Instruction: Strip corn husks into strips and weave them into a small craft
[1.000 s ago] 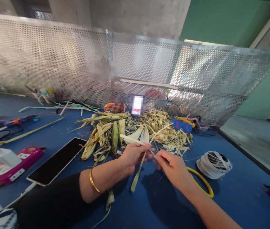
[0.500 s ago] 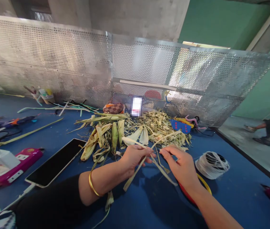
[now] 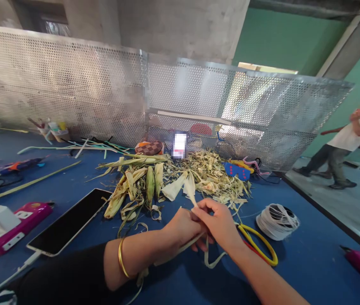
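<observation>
My left hand (image 3: pixel 184 226) is closed on corn husk strips (image 3: pixel 191 242); one trails back under the wrist, and a thin end hangs in a loop below the fingers. Pressed against it, my right hand (image 3: pixel 220 222) pinches the narrow end of a pale husk piece (image 3: pixel 189 189) between thumb and forefinger. That piece spreads into broad flaps pointing away from me. Where the two hands meet, the fingers overlap and hide the strips' crossing. Just beyond lie corn husks (image 3: pixel 150 186) and a heap of shredded husk (image 3: pixel 214 171).
Right of my hands are yellow-handled scissors (image 3: pixel 261 243) and a spool of white string (image 3: pixel 277 222). A black-screened phone (image 3: pixel 70 222) and a magenta power strip (image 3: pixel 37 212) lie left. Perforated metal panels (image 3: pixel 103 84) stand behind; a person (image 3: pixel 342 144) is on the floor at right.
My right hand has moved left against my left hand and now pinches the pale husk piece. The crossed strips have swung down below the hands. A person has come into view at right.
</observation>
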Motion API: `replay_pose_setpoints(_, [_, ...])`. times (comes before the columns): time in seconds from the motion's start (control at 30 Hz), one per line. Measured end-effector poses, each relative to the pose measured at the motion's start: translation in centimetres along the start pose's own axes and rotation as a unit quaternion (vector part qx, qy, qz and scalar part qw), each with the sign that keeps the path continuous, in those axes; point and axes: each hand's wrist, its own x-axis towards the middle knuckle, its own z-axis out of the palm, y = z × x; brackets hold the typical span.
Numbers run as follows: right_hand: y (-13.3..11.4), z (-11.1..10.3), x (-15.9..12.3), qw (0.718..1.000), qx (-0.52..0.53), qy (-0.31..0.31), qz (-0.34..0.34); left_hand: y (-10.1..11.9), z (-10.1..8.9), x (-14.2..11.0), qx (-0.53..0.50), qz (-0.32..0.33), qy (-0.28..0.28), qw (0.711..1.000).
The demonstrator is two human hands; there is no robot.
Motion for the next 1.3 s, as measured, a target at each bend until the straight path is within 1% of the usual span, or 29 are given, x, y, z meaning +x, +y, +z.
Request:
replay_pose_setpoints(0.03, [-0.1,-0.2,-0.2,1.0,0.009,0.027,-0.009,0.0,-0.2,0.0,-0.016,-0.01,-0.009,1.0])
replay_pose_setpoints(0.1, [-0.2,-0.7,-0.8,0.994,-0.014,0.092,-0.062,0.1,-0.7,0.1,-0.059,-0.039,-0.014,0.997])
replay_pose_setpoints(0.17, [-0.3,-1.2,-1.6,0.977,-0.062,0.153,-0.136,0.3,-1.4,0.3,-0.109,-0.068,-0.001,0.992])
replay_pose_setpoints(0.23, [-0.2,-1.5,-2.2,0.951,-0.12,0.182,-0.219,0.8,-2.1,0.6,-0.156,-0.082,0.013,0.984])
replay_pose_setpoints(0.3, [0.0,-1.4,-2.6,0.928,-0.176,0.168,-0.282,1.5,-2.6,0.8,-0.204,-0.072,0.022,0.976])
replay_pose_setpoints(0.33, [0.1,-1.2,-2.7,0.921,-0.2,0.153,-0.298,1.8,-2.8,0.9,-0.229,-0.066,0.021,0.971])
replay_pose_setpoints(0.4, [0.4,-0.6,-2.7,0.91,-0.235,0.138,-0.311,2.4,-3.1,1.0,-0.272,-0.057,0.02,0.961])
replay_pose_setpoints(0.57, [1.4,0.8,-2.0,0.895,-0.27,0.148,-0.323,2.8,-3.2,0.9,-0.325,-0.014,0.056,0.944])
replay_pose_setpoints(0.63, [1.6,0.9,-1.9,0.889,-0.293,0.138,-0.323,2.8,-3.2,0.7,-0.346,-0.017,0.054,0.937])
replay_pose_setpoints(0.7, [1.5,0.8,-1.9,0.88,-0.322,0.128,-0.325,2.9,-3.1,0.6,-0.357,-0.033,0.061,0.932])
replay_pose_setpoints(0.77, [1.1,0.5,-2.1,0.867,-0.347,0.136,-0.331,3.0,-3.0,0.5,-0.355,-0.036,0.079,0.931])
replay_pose_setpoints(0.8, [0.9,0.4,-2.2,0.859,-0.356,0.146,-0.34,3.0,-3.0,0.5,-0.352,-0.027,0.083,0.932])
replay_pose_setpoints(0.87, [0.3,0.3,-2.3,0.839,-0.362,0.151,-0.377,2.7,-2.7,0.6,-0.348,0.006,0.07,0.935])
replay_pose_setpoints(0.93, [-0.2,0.5,-2.3,0.82,-0.366,0.131,-0.419,2.0,-2.3,0.8,-0.342,0.04,0.045,0.938])
replay_pose_setpoints(1.0, [-0.5,0.9,-2.3,0.809,-0.377,0.101,-0.439,1.1,-2.0,1.0,-0.323,0.053,0.041,0.944])
replay_pose_setpoints(1.07, [-0.4,1.2,-2.2,0.81,-0.379,0.084,-0.439,0.5,-1.8,1.0,-0.307,0.053,0.045,0.949])
replay_pose_setpoints(1.13, [-0.2,1.1,-2.1,0.831,-0.339,0.086,-0.433,0.3,-1.8,0.9,-0.295,0.059,0.046,0.953])
replay_pose_setpoints(1.2, [0.2,0.6,-2.0,0.873,-0.248,0.126,-0.402,0.6,-1.8,0.6,-0.278,0.067,0.048,0.957])
replay_pose_setpoints(1.23, [0.5,0.3,-1.9,0.898,-0.192,0.154,-0.366,0.8,-1.8,0.5,-0.265,0.068,0.051,0.96])
replay_pose_setpoints(1.3, [1.0,-0.3,-1.6,0.941,-0.086,0.204,-0.255,1.3,-1.9,0.2,-0.234,0.061,0.058,0.969])
